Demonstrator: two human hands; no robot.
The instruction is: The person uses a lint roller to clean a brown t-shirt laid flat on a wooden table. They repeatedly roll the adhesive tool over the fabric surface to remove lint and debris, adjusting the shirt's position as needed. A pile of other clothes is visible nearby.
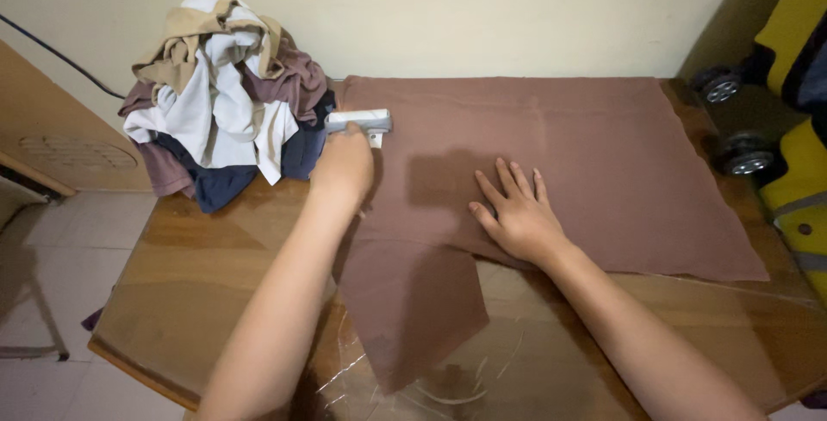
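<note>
A mauve-brown garment (586,163) lies spread flat on the wooden table (189,283), with one part hanging toward the front edge. My left hand (343,167) grips a small white hand-held device (360,120) at the garment's upper left corner. My right hand (515,210) lies flat on the cloth near its middle, fingers spread, pressing it down.
A heap of crumpled clothes (226,94) in white, beige, navy and mauve sits at the table's back left, right beside the device. A yellow wheeled suitcase (788,111) stands at the right. Clear plastic film (448,386) covers the table's front. A cream wall is behind.
</note>
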